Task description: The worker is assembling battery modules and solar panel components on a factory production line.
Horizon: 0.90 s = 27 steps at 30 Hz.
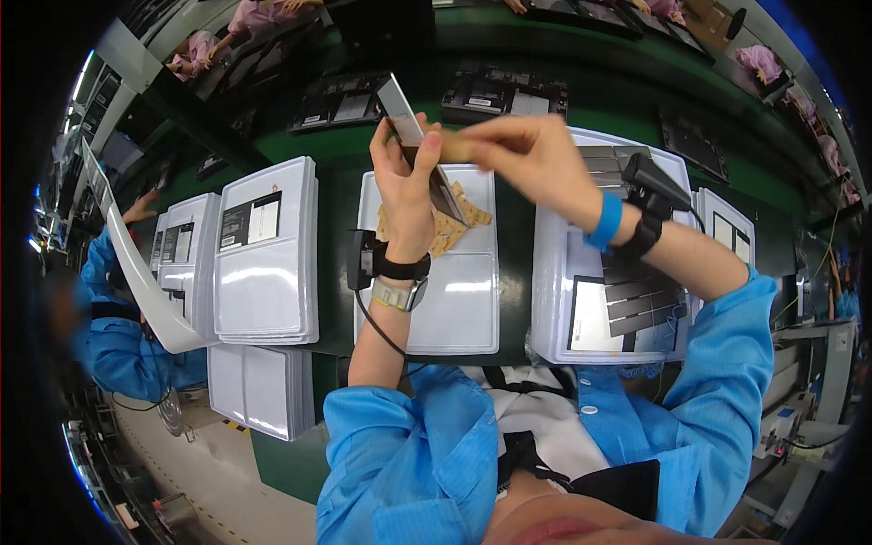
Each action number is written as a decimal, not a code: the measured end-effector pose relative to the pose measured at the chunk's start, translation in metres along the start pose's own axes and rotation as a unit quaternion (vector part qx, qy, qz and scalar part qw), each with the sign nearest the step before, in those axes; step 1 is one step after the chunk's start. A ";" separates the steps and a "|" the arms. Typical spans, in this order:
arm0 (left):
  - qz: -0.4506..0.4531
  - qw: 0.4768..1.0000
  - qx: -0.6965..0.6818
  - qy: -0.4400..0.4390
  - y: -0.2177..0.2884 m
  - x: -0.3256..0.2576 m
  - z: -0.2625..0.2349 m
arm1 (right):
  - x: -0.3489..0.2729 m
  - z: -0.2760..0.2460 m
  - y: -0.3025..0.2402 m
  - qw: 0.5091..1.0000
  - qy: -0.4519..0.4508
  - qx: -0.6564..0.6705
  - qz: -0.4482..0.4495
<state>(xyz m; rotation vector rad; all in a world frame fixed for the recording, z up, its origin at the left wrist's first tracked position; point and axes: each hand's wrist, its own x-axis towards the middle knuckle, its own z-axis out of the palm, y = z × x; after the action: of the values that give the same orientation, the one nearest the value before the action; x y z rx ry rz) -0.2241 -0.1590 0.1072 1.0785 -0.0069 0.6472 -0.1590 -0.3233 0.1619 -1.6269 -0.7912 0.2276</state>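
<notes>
Two hands work above the desk (pixel 336 182): the left hand (pixel 406 186) grips one thin grey panel (pixel 418 145) upright, the right hand (pixel 531 154) pinches one tan strip (pixel 459 145) against it; below, one white tray (pixel 454 300) holds tan pieces (pixel 450 227); four more white trays flank it

White flat pkgs (pixel 266 263) left w/ black-white label (pixel 251 221); right tray (pixel 554 300) has white label (pixel 592 320).

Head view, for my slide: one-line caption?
Left hand holds a thin panel; right hand presses a tan strip on it.
</notes>
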 end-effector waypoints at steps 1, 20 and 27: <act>0.006 1.000 0.020 0.014 -0.003 0.000 0.000 | -0.008 0.012 -0.006 1.000 -0.007 -0.002 -0.003; 0.063 0.993 -0.056 0.078 -0.002 -0.001 -0.018 | -0.036 0.046 -0.016 0.997 -0.043 -0.062 -0.006; -0.003 0.992 -0.128 0.000 -0.001 -0.012 -0.021 | -0.028 0.036 -0.010 0.993 -0.063 -0.102 -0.011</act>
<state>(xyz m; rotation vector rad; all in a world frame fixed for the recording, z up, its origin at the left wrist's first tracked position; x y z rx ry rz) -0.2396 -0.1480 0.0921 0.8302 -0.0851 0.6230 -0.2037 -0.3118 0.1549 -1.8081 -0.9533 0.2423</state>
